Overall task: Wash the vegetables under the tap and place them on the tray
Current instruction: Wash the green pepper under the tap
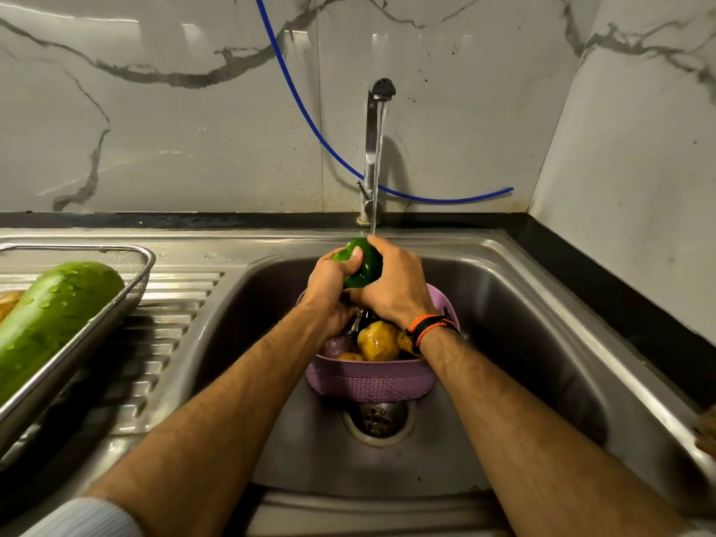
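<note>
Both hands close around one glossy green bell pepper (362, 265), held under the thin stream of water (377, 164) falling from the tall chrome tap (372, 149). The left hand (333, 281) curls around the pepper's left side, its thumb pressed across the top of the skin. The right hand (395, 281) wraps the right side, fingers bent over the far face (their tips are hidden behind the pepper), and the stream lands right at its knuckles. A black and orange band (430, 327) circles the right wrist.

The pepper sits above the round lilac plastic basket (368, 381), which stands in the stainless steel sink (542, 343) just behind the drain (377, 418). Inside the basket lie wet yellow vegetables (377, 341), partly covered by the wrists, plus something dark that is hard to make out.

To the left, on the ribbed draining board (166, 323), stands the metal mesh tray (116, 300), cut off by the frame's edge. It holds a large pale green gourd (50, 319) beaded with droplets, its lower end out of view. A blue hose (310, 122) loops across the marble-patterned wall behind the tap.
</note>
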### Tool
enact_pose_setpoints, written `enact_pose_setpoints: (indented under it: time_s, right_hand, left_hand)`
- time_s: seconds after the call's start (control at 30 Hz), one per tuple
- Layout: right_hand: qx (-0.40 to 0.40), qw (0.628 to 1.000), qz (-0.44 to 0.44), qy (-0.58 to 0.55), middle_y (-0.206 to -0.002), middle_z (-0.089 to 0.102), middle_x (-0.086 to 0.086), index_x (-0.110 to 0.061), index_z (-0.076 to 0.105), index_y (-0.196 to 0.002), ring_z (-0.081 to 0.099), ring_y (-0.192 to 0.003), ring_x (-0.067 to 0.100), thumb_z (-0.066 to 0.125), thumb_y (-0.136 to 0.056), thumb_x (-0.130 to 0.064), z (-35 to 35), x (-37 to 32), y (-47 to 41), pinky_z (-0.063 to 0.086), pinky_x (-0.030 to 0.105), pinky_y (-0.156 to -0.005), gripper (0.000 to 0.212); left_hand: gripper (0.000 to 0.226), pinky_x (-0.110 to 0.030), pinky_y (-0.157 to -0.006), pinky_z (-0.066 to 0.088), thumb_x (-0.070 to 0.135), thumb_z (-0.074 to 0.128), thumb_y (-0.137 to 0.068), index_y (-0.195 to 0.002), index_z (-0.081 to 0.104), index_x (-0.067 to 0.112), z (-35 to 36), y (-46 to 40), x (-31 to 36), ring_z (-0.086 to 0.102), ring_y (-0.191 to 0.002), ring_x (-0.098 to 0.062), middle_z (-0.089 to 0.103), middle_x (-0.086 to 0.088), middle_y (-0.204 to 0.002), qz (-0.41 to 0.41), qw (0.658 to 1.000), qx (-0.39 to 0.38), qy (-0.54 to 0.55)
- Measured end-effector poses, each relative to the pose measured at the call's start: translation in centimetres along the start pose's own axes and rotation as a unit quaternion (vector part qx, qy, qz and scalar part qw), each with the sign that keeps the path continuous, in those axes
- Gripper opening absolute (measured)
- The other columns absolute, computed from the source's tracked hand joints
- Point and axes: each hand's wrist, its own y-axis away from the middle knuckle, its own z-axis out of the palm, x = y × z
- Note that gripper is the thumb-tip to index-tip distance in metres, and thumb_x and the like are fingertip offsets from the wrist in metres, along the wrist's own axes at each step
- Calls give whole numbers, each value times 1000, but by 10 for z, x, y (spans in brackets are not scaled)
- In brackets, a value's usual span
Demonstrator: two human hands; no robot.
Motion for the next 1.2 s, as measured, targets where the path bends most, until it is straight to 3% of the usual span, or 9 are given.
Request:
enact_pose_setpoints:
  time_s: [0.13,0.37,0.63,0.83,0.93,1.03,1.2]
  right_hand:
    - [47,999,1,8,-107,71,1,-22,62,-124,65,-96,19,90,-60,-32,1,-1,1,57,36,-85,70]
    - [0,999,24,-33,-114,66,2,-15,57,-128,60,-100,16,92,-59,-21,3,3,-4,50,23,-83,77]
    - [76,997,-7,-3,-111,71,1,-21,62,-128,65,-100,18,93,-57,-37,4,-1,0,57,34,-88,79]
    - [6,999,3,-38,-116,66,2,-17,56,-132,59,-99,14,92,-60,-24,1,-1,-1,51,25,-88,80]
    - [52,998,4,-27,-110,70,0,-22,61,-128,63,-98,16,93,-57,-31,-2,-2,3,56,34,-88,78]
    - [85,996,-16,-7,-109,72,2,-21,63,-126,65,-100,18,92,-59,-33,0,-6,4,56,33,-88,74]
    - [23,999,-8,-24,-118,66,5,-15,52,-136,62,-107,22,90,-61,-23,1,-3,-1,50,26,-91,84]
  left_hand:
    - [39,-35,-65,59,15,62,-95,-133,55,15,3,0,2,67,-101,-27,67,-13,-117,6,1000,1,-3]
    - [39,-36,-65,60,16,60,-96,-134,55,13,0,4,3,66,-107,-30,65,-16,-122,-15,1000,-9,10]
    - [34,-33,-58,58,18,57,-98,-132,56,14,3,3,6,68,-99,-28,66,-15,-119,11,999,6,39]
    - [37,-29,-52,57,17,57,-99,-135,55,13,1,4,5,67,-94,-27,65,-17,-120,-14,999,1,46]
    - [36,-30,-52,57,17,56,-99,-134,55,11,5,4,5,69,-93,-28,66,-17,-117,-7,999,1,48]
    - [37,-34,-61,60,20,58,-99,-134,55,10,5,1,6,69,-101,-30,66,-18,-122,-10,997,17,77]
    - [37,-32,-59,60,19,60,-96,-133,58,13,1,3,6,70,-95,-27,68,-16,-117,-19,998,-1,54]
